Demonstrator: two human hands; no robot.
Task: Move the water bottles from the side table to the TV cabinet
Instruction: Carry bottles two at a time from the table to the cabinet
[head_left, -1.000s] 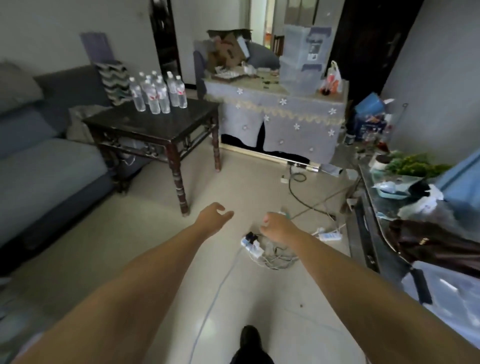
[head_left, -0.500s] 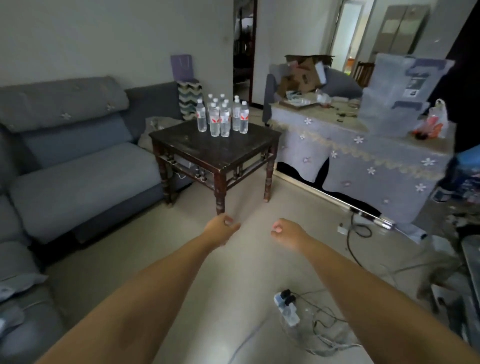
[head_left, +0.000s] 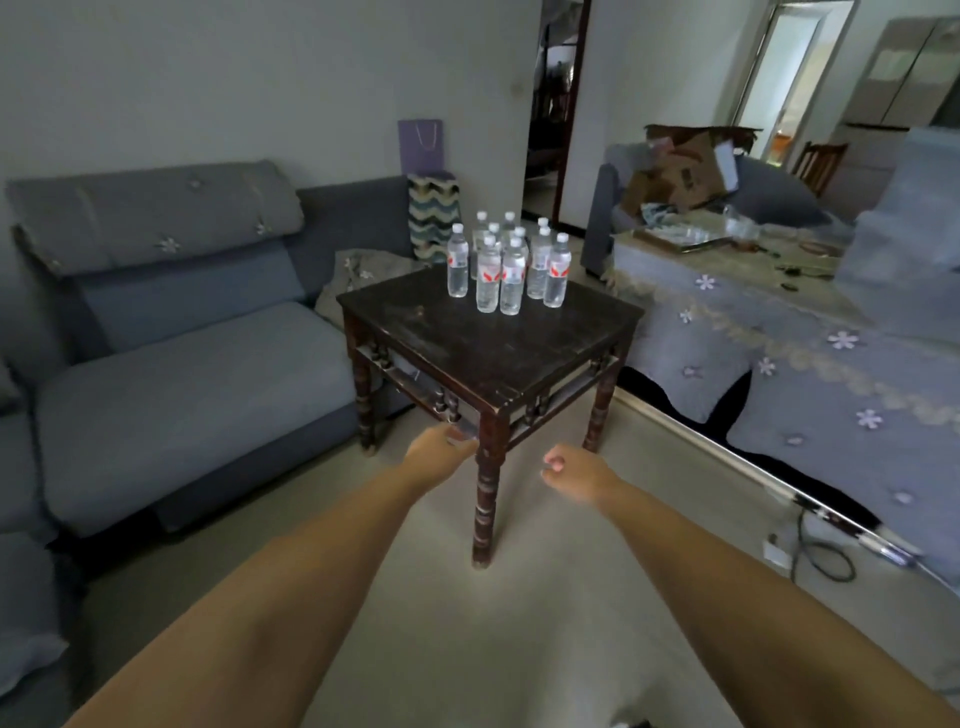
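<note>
The bottles (head_left: 506, 267) stand upright in a tight cluster at the far corner of the dark wooden side table (head_left: 483, 343), centre of the frame, white caps up, red-marked labels on the nearer ones. Both arms reach in from the bottom edge. The left hand (head_left: 435, 451) hangs in front of the table's near rail, just left of the near leg, fingers loosely curled and holding nothing. The right hand (head_left: 571, 470) is low to the right of that leg, also loosely curled and empty. A grey sofa (head_left: 171, 364) fills the left. At right a long table under a flowered cloth (head_left: 789, 364) carries clutter, with a cardboard box (head_left: 680, 169) behind it. A patterned bag (head_left: 434, 215) stands behind the side table, upper centre. A cable (head_left: 821, 556) lies on the floor at lower right
</note>
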